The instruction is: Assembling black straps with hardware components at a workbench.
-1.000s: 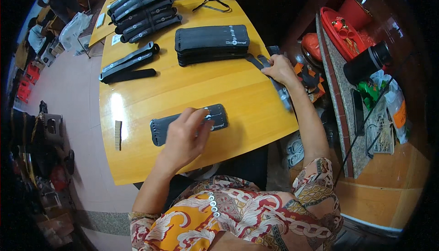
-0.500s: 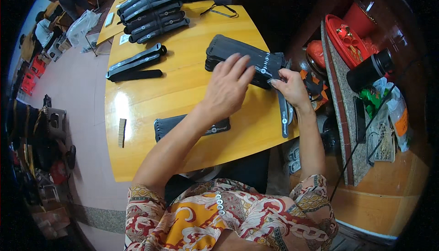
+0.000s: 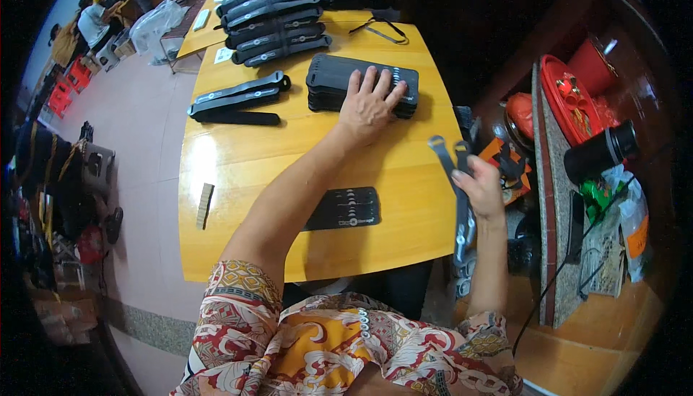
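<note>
My left hand (image 3: 367,113) lies with spread fingers on top of a thick stack of dark strap sheets (image 3: 328,78), toward its right end. Off the table's right side, my right hand (image 3: 480,190) pinches two or so grey straps (image 3: 462,212) with slotted ends. They hang downward past the table edge, apart from the stack. Nearer to me, partly behind my left forearm, a smaller set of dark strap sheets (image 3: 350,208) lies flat on the yellow table (image 3: 411,230). To the left of the stack rest several loose dark straps (image 3: 238,100).
Bundled straps (image 3: 274,20) are piled at the far left, with a thin black cord (image 3: 379,29) beside them. A small brown strip (image 3: 205,206) lies near the left edge. At right, a stone ledge holds a red tray (image 3: 567,96) and a black cylinder (image 3: 599,152).
My right hand has moved from the stack's right end down and to the right, taking grey straps with it. My left hand has come down flat on the stack, which now lies squarer.
</note>
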Action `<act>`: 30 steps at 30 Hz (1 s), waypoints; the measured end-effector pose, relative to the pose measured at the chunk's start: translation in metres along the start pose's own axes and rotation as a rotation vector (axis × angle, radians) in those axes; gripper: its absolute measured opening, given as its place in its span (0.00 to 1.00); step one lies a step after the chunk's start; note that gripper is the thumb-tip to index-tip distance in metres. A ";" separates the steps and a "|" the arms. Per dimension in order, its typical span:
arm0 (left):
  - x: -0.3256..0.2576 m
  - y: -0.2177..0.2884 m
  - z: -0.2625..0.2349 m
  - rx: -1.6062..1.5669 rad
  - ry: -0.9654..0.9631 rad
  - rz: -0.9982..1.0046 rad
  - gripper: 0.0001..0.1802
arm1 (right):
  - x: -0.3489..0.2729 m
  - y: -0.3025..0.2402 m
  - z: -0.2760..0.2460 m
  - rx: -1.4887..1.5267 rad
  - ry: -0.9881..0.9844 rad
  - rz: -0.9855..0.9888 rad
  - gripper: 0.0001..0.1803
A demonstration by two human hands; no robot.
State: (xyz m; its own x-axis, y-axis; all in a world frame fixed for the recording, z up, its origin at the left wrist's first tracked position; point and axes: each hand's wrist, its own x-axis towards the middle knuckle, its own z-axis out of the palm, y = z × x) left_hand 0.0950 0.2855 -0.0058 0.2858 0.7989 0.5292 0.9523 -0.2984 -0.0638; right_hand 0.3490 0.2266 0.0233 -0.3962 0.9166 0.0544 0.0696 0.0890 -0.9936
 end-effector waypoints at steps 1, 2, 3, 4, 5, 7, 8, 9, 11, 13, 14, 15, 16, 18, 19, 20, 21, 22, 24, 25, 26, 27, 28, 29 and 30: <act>-0.003 -0.008 -0.002 0.025 -0.016 0.003 0.30 | -0.007 -0.010 0.006 0.074 0.043 0.002 0.02; -0.003 -0.013 -0.005 0.037 -0.026 0.015 0.30 | -0.015 -0.018 0.010 0.139 0.101 0.005 0.03; -0.005 -0.017 -0.006 0.044 -0.029 0.008 0.30 | -0.019 -0.021 0.012 0.143 0.091 0.006 0.03; -0.006 -0.021 -0.008 0.056 0.014 0.027 0.30 | -0.022 -0.022 0.012 0.087 0.064 -0.014 0.03; -0.008 -0.023 -0.010 0.068 0.057 0.046 0.30 | -0.025 -0.024 0.013 0.032 0.037 -0.035 0.03; -0.008 -0.009 -0.029 -0.094 0.099 0.019 0.31 | -0.031 -0.033 0.020 -0.030 0.016 -0.034 0.04; -0.012 0.001 -0.038 -0.254 0.137 -0.007 0.32 | -0.032 -0.034 0.022 -0.089 -0.005 -0.032 0.04; -0.020 0.011 -0.044 -0.451 0.143 -0.054 0.29 | -0.034 -0.032 0.022 -0.153 -0.023 -0.048 0.05; -0.041 0.025 -0.068 -1.364 -0.175 -0.302 0.27 | -0.034 -0.041 0.031 -0.212 -0.088 -0.038 0.05; -0.055 0.030 -0.096 -1.499 -0.378 -0.292 0.24 | -0.033 -0.044 0.039 -0.250 -0.156 -0.014 0.05; -0.059 0.032 -0.104 -1.629 -0.589 -0.276 0.23 | -0.032 -0.043 0.042 -0.251 -0.157 -0.016 0.05; -0.063 0.031 -0.105 -1.623 -0.581 -0.281 0.23 | -0.029 -0.043 0.046 -0.281 -0.165 -0.059 0.05; -0.067 0.030 -0.103 -1.619 -0.576 -0.315 0.19 | -0.027 -0.044 0.049 -0.311 -0.172 -0.102 0.06; -0.068 0.027 -0.105 -1.614 -0.563 -0.348 0.17 | -0.025 -0.046 0.048 -0.365 -0.196 -0.156 0.05; -0.064 0.026 -0.106 -1.719 -0.557 -0.505 0.15 | -0.025 -0.045 0.049 -0.270 -0.067 -0.286 0.04; -0.060 0.025 -0.106 -1.819 -0.546 -0.665 0.15 | -0.025 -0.042 0.050 -0.172 0.061 -0.414 0.03; -0.057 0.023 -0.106 -1.886 -0.571 -0.755 0.12 | -0.028 -0.040 0.041 -0.056 0.097 -0.395 0.02; -0.057 0.025 -0.105 -1.886 -0.565 -0.756 0.12 | -0.029 -0.041 0.035 -0.035 0.114 -0.456 0.02; -0.055 0.034 -0.102 -1.844 -0.562 -0.707 0.13 | -0.030 -0.044 0.037 -0.095 0.206 -0.480 0.08; -0.056 0.037 -0.105 -1.814 -0.557 -0.703 0.13 | -0.030 -0.049 0.045 -0.087 0.197 -0.481 0.08; -0.057 0.041 -0.106 -1.807 -0.550 -0.712 0.13 | -0.031 -0.056 0.054 -0.148 0.221 -0.366 0.11; -0.055 0.045 -0.109 -1.788 -0.544 -0.640 0.13 | -0.031 -0.062 0.058 -0.214 0.249 -0.255 0.14; -0.053 0.048 -0.112 -1.767 -0.540 -0.570 0.13 | -0.030 -0.058 0.056 -0.213 0.245 -0.261 0.14; -0.052 0.049 -0.116 -1.776 -0.554 -0.508 0.14 | -0.028 -0.051 0.051 -0.216 0.150 -0.228 0.16; -0.051 0.052 -0.119 -1.774 -0.550 -0.510 0.14 | -0.028 -0.046 0.048 -0.219 0.056 -0.192 0.18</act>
State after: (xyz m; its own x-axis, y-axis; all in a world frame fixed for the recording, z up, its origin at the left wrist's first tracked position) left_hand 0.1171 0.1669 0.0641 0.3923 0.9154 -0.0908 -0.1359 0.1553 0.9785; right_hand 0.3127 0.1783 0.0631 -0.3705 0.8945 0.2503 0.1968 0.3390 -0.9200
